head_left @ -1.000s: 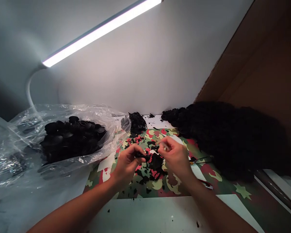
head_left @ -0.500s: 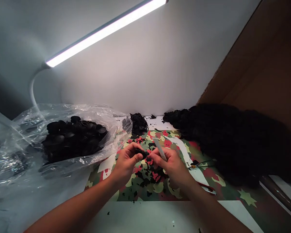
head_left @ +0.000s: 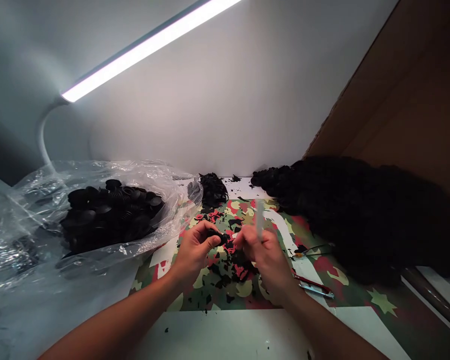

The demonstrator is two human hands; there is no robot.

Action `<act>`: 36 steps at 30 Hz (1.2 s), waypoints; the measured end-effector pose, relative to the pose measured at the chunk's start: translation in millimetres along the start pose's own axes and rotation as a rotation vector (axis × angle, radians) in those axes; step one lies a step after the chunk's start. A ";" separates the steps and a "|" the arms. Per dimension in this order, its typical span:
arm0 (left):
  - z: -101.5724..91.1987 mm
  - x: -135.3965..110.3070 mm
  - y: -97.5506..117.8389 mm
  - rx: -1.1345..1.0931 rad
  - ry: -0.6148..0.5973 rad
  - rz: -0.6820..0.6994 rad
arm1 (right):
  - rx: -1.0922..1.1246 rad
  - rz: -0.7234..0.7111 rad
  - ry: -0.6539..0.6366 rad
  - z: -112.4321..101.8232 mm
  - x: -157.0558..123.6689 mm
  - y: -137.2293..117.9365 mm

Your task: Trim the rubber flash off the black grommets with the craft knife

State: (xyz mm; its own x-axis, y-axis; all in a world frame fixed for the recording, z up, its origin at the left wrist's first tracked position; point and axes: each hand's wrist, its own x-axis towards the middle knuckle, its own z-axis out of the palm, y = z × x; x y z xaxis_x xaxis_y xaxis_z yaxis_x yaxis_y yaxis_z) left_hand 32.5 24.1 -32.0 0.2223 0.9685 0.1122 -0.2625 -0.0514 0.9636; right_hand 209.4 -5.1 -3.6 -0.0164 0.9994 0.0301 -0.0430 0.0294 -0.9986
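My left hand (head_left: 195, 248) pinches a small black rubber piece (head_left: 219, 236) between thumb and fingers, which hide part of it. Close by on its right is my right hand (head_left: 261, 250), closed round a slim pale-grey tool (head_left: 260, 220). The tool's upper end sticks up out of the fist, smeared by motion, and its kind is unclear. Torn black scraps (head_left: 221, 277) lie under both hands on a patterned green, red and yellow sheet (head_left: 189, 300).
On the left a clear plastic bag (head_left: 172, 175) holds round and ribbed black rubber parts (head_left: 108, 212). A large black heap (head_left: 367, 220) fills the right, by cardboard (head_left: 405, 100). Near my right forearm lie a red-handled tool (head_left: 315, 287) and a thin metal tool (head_left: 313, 250). A lamp (head_left: 150, 50) shines above.
My right hand has turned, swinging the pale tool from a leftward lean to nearly upright. My left hand keeps its pinch on the black piece. The view has shifted slightly.
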 end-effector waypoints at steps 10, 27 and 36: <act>3.1 -2.8 8.6 0.126 -0.008 0.045 | -0.130 -0.260 -0.011 -13.7 -1.5 -8.3; 3.2 -5.3 7.6 0.136 -0.028 0.015 | -0.380 -0.357 -0.240 -23.9 0.5 -11.6; 2.0 -6.2 5.8 0.172 -0.040 0.016 | -0.424 -0.351 -0.235 -22.9 1.1 -14.9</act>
State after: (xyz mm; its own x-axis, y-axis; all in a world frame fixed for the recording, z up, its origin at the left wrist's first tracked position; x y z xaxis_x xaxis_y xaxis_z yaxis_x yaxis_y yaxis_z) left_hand 31.5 17.3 -26.7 0.2570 0.9570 0.1345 -0.1026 -0.1114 0.9885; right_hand 233.0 -4.0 10.4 -0.2956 0.8996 0.3214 0.3155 0.4095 -0.8560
